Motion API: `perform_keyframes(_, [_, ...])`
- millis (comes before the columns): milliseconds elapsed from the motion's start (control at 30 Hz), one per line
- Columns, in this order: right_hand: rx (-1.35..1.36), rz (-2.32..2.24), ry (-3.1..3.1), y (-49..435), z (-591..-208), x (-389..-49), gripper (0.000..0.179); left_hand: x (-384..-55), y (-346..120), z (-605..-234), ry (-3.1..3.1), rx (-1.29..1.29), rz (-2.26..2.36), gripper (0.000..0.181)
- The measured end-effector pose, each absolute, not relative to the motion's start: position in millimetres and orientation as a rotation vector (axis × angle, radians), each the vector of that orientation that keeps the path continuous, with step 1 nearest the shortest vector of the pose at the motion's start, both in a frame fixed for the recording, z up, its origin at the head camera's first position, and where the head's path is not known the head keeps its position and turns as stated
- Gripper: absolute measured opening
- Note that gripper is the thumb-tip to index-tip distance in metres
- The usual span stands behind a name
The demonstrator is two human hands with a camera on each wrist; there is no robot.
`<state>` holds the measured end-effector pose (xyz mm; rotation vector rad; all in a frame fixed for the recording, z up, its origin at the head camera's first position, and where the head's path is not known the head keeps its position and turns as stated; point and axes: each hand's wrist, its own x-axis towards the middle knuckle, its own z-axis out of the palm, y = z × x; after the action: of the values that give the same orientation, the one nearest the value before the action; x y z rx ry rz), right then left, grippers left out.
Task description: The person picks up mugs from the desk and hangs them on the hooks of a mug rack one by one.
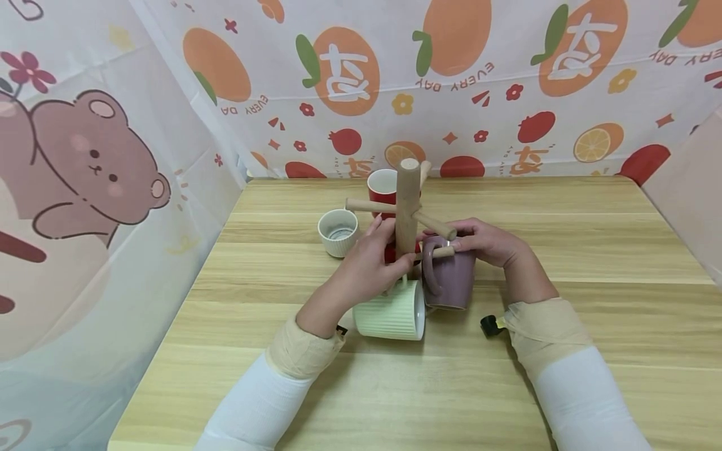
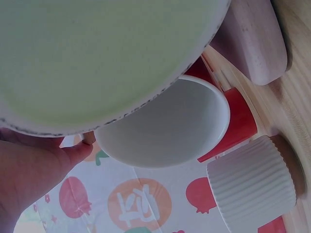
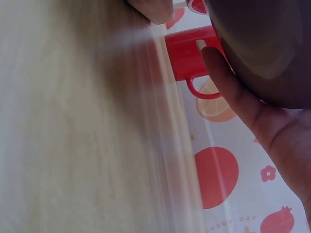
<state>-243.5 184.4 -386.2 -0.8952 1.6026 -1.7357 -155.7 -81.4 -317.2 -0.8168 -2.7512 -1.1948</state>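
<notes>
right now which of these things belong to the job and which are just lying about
Probably in the job:
wooden rack
purple mug, gripped by the right hand
pale green mug, beside the left hand

Probably just about:
small white cup
red mug behind the rack
fruit-print cloth

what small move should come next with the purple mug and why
Probably let the right hand lower the purple mug gently until its handle rests on the peg: that hand grips the mug, the peg's tip lies close to the handle, and the left hand is at the stand.
</notes>
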Motion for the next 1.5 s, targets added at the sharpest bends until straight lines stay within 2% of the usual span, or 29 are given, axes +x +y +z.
perform_keyframes(667, [-0.889,-1.617,1.801,184,-379,-242,0.039,-153,-83,-318,-2.789,-0.773,-1.221,0.043])
perform_keyframes(967, [-0.798,-1.626,1.875,182,-382,-243,0.037,-153,-83,-320,-2.790,-0.770,-1.228,0.046])
perform_keyframes(1500, [-0.852,-1.625,1.930,177,-377,-241,0.037,-155,-83,-320,-2.770,-0.804,-1.231,0.045])
